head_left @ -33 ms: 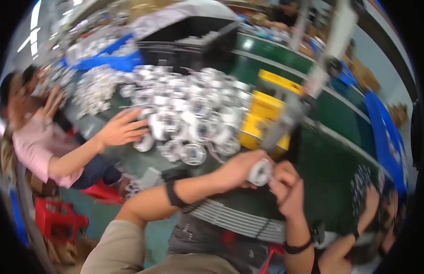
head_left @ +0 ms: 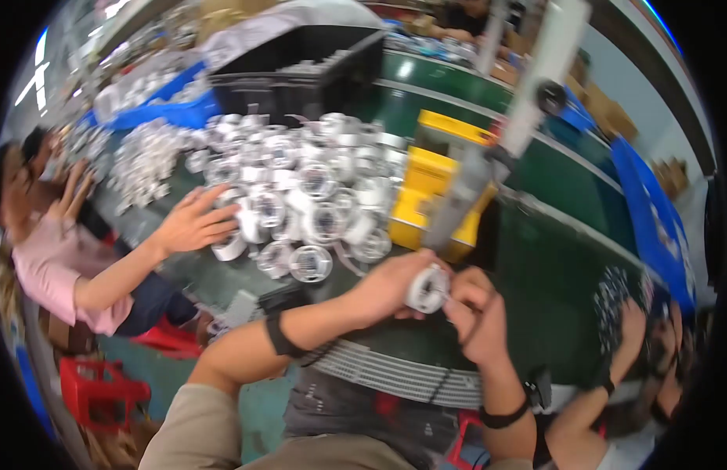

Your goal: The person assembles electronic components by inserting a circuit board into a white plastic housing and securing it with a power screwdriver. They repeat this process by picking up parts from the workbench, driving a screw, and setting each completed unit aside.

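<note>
My left hand (head_left: 387,288) is closed around a white round plastic housing (head_left: 427,290), its open face with small inner parts turned partly toward my right. Close against its right side, my right hand (head_left: 479,313) has its fingers pinched together; what lies between them is too small and blurred to make out. Both hands are above the green table (head_left: 528,290), in front of a yellow fixture (head_left: 434,196) below a grey lever arm (head_left: 467,192). To the left spreads a large heap of similar white housings (head_left: 316,184), some showing clear round faces.
A black bin (head_left: 293,94) stands behind the heap, beside a blue tray (head_left: 175,110). At the left a co-worker's hand (head_left: 195,223) reaches the heap's edge. Another person's hand (head_left: 633,329) is at the right by small dark parts (head_left: 611,305). A red stool (head_left: 101,388) stands lower left.
The whole view has shifted slightly, so the scene sits further left. Both of my hands stay at the white housing, whose open face shows a little more.
</note>
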### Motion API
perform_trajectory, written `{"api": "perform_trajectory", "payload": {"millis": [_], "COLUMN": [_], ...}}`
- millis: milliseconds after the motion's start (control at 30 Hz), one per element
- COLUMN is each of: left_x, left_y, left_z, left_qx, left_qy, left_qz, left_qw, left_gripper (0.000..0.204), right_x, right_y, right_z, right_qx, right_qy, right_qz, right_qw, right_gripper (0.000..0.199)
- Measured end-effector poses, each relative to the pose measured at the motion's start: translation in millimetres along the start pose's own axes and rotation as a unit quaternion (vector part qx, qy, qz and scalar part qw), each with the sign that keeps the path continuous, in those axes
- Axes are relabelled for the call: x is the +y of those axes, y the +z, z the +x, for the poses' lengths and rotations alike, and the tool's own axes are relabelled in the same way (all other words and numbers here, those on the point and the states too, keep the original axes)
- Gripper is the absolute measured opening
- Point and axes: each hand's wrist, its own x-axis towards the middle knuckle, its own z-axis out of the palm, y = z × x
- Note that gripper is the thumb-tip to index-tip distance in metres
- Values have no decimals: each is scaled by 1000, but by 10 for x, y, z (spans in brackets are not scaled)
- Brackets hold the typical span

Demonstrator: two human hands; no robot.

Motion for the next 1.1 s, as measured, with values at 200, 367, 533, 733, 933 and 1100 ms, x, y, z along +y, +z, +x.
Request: {"api": "perform_trajectory", "payload": {"millis": [200, 367, 533, 733, 933, 1100], "left_x": [-80, -102, -132, -144, -127, -106], "left_y": [77, 83, 53, 92, 77, 80], "left_z": [66, 74, 100, 94, 97, 85], "left_qx": [-13, -2, -4, -34, -8, -11], "left_qy": [15, -11, -55, -37, 23, 42], "left_qz": [-72, -88, -158, -116, -147, -190], "left_qw": [997, 996, 986, 992, 989, 981], "left_gripper": [53, 56, 54, 53, 45, 43], "right_x": [-23, -7, -18, -11, -106, -92], "right_y": [-58, -69, -53, -43, -7, -204], "right_z": [-60, -46, -49, -51, -38, -18], "right_qx": [22, 10, 11, 24, 82, 112], "right_qy": [18, -64, -60, -34, 35, -163], "right_qz": [-29, -82, -72, -38, -98, -294], "right_qw": [999, 995, 996, 998, 991, 935], "right_gripper": [10, 11, 10, 10, 19, 23]}}
